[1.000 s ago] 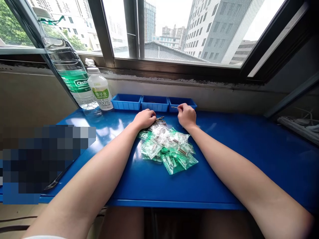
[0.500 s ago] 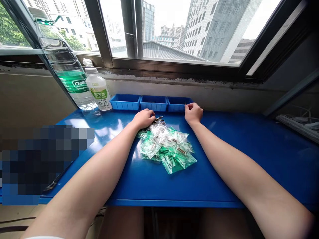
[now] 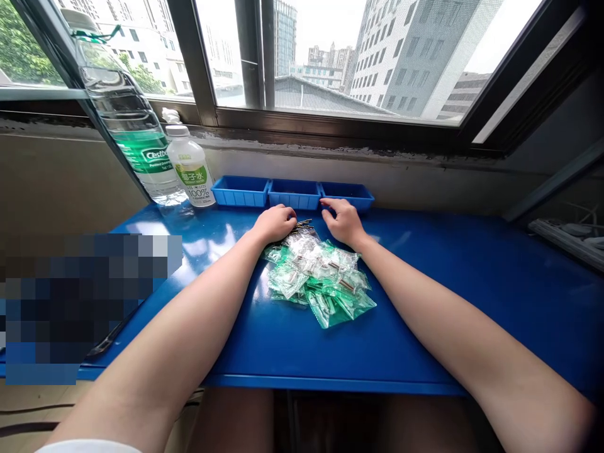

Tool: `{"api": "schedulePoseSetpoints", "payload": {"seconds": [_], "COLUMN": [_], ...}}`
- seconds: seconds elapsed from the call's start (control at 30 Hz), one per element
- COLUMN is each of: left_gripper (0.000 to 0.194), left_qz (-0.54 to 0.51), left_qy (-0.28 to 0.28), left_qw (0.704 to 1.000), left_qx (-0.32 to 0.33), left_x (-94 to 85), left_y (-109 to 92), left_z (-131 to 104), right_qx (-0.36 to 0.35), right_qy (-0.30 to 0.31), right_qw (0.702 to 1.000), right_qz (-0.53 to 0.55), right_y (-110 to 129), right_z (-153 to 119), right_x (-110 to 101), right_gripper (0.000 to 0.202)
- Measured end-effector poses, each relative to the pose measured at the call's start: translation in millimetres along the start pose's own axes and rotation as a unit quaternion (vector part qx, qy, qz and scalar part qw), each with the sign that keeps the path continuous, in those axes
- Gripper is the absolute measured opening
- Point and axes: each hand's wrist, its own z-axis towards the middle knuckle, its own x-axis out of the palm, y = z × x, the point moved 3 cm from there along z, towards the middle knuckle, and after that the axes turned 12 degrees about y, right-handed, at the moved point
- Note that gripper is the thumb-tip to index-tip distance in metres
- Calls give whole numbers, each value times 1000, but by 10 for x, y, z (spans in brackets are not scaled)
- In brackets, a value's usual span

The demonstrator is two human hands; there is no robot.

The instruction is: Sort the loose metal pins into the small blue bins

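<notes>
My left hand (image 3: 277, 224) rests at the back left of a pile of clear and green plastic packets (image 3: 325, 274), its fingers curled at some thin metal pins (image 3: 304, 224); what they grip is too small to tell. My right hand (image 3: 343, 221) is just in front of the right blue bin (image 3: 352, 196), thumb and forefinger apart with nothing visible between them. The middle blue bin (image 3: 293, 195) and the left blue bin (image 3: 241, 192) stand beside it in a row.
A large water bottle (image 3: 136, 138) and a smaller white bottle (image 3: 190, 167) stand at the back left of the blue table (image 3: 340, 362). A window runs behind. A blurred dark object lies at the left, and white cables (image 3: 573, 233) at the far right.
My right hand has moved left from the right bin's far side toward the middle bin, and its pinched fingers have opened. My left hand has stayed by the pins. The view has shifted slightly.
</notes>
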Motion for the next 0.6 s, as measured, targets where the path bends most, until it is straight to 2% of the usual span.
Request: {"api": "schedulePoseSetpoints", "payload": {"seconds": [0.1,0.2,0.6], "left_gripper": [34,34,34], "left_qz": [0,-1,0], "left_qy": [-1,-3,-4], "left_qw": [1000,1000,1000], "left_qx": [2,1,1], "left_x": [7,11,15], "left_y": [2,4,13], "left_z": [1,4,16], "right_qx": [-54,-38,-56], "right_qy": [113,167,143], "right_qw": [992,985,988], "right_qz": [30,37,2], "right_y": [48,19,15], "right_z": [11,13,13], "right_x": [127,181,169], "right_gripper": [41,42,20]}}
